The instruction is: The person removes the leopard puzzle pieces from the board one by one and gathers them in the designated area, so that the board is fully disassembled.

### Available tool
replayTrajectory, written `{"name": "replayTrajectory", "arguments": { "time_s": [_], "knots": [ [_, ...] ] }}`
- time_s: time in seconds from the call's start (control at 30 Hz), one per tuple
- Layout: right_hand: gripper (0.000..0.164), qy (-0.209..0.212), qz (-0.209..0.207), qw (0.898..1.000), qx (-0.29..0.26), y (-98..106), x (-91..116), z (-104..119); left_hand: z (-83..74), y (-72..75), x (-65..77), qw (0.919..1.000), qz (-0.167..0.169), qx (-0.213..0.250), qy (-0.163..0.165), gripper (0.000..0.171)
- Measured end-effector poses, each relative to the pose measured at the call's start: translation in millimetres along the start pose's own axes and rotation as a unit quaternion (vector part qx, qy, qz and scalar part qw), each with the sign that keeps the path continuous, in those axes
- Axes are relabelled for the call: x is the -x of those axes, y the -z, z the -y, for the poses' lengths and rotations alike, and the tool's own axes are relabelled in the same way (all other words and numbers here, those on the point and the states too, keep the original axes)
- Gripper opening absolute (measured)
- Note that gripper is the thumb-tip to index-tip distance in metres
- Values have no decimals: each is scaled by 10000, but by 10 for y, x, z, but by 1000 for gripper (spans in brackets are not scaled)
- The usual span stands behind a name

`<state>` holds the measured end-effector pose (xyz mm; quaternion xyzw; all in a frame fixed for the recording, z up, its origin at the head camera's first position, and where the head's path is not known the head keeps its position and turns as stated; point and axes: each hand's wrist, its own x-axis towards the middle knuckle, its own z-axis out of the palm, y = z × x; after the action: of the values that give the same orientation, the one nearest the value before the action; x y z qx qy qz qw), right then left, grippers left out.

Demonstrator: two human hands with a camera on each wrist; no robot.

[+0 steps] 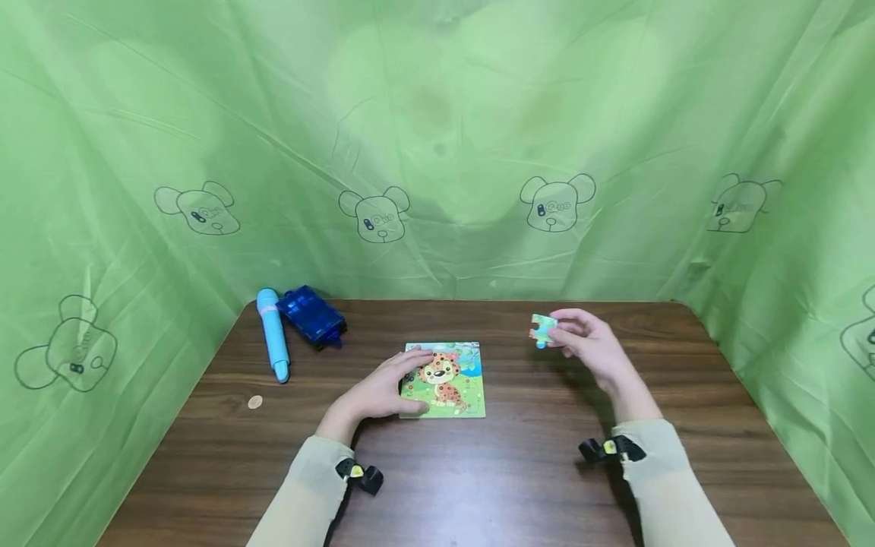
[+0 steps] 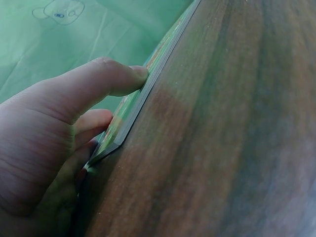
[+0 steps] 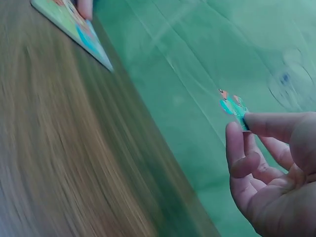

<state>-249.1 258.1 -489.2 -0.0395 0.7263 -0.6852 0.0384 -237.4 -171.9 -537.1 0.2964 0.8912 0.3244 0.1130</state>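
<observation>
A square picture puzzle [image 1: 472, 403] showing a spotted cartoon leopard lies on the wooden table. My left hand [image 1: 383, 387] rests over its left side, the thumb and a finger spread on the surface and covering part of the picture. In the left wrist view, the left thumb [image 2: 118, 78] touches the puzzle near its edge. To the right, my right hand [image 1: 591, 346] pinches a small blue-green jigsaw piece [image 1: 543, 330] between thumb and fingers, above the table. That jigsaw piece [image 3: 236, 109] also shows in the right wrist view, its knobs and notches pointing away from the hand.
A light-blue microphone-shaped thing [image 1: 273, 334] lies at the table's back left, beside a dark-blue translucent case [image 1: 312, 315]. Nearer on the left is a small round tan disc [image 1: 255, 402]. A green curtain [image 1: 437, 152] hangs around the table's back and sides.
</observation>
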Motion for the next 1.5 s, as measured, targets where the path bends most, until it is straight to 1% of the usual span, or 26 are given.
{"name": "replayTrajectory", "arguments": {
  "time_s": [0.07,0.13,0.2,0.3,0.37,0.53,0.6,0.7,0.77,0.83,0.93,0.97,1.03,1.13,1.27,1.37,1.43,1.5],
  "knots": [
    [30,37,-107,9999,-113,228,56,-13,6,-9,10,10000,2,5,8,95],
    [28,125,-222,9995,-208,435,101,-46,8,-14,16,10000,12,-4,16,95],
    [29,248,-371,9987,-250,622,140,-92,11,-16,20,10000,24,-6,26,95],
    [32,341,-632,9974,-109,868,179,-149,18,-15,27,10000,-9,11,25,95],
    [35,333,-802,9962,11,1004,203,-178,23,-12,32,10000,-34,35,26,95],
    [33,191,-1137,9933,-115,1269,263,-288,43,-13,38,10000,-46,-32,72,95],
    [30,104,-1231,9922,-149,1344,286,-354,46,-14,35,9999,-14,-86,112,95],
    [23,-13,-1263,9913,359,1408,302,-464,42,-17,29,9998,30,-118,161,95],
    [24,-30,-1329,9874,863,1425,301,-535,36,-17,24,9998,33,-107,180,95],
    [30,12,-1424,9791,1455,1432,297,-597,32,-20,19,9997,27,-95,202,95],
    [42,95,-1638,9640,2094,1436,291,-662,28,-21,18,9997,44,-95,230,95],
    [44,111,-1698,9600,2225,1435,292,-674,26,-21,18,9997,50,-87,231,95],
    [46,79,-1816,9538,2391,1431,296,-684,22,-18,20,9997,53,-71,218,95],
    [49,-15,-1865,9522,2421,1419,300,-676,16,-10,20,9998,52,-78,191,95],
    [53,5,-1771,9488,2617,1401,304,-647,18,-11,8,9998,34,-118,181,94],
    [53,11,-1706,9413,2913,1392,309,-634,26,-14,6,9998,23,-119,170,94],
    [53,-63,-1705,9380,3019,1386,316,-630,30,-17,12,9998,34,-123,156,94],
    [53,-127,-1688,9367,3065,1381,320,-627,27,-16,21,9998,34,-119,157,94]
  ]
}}
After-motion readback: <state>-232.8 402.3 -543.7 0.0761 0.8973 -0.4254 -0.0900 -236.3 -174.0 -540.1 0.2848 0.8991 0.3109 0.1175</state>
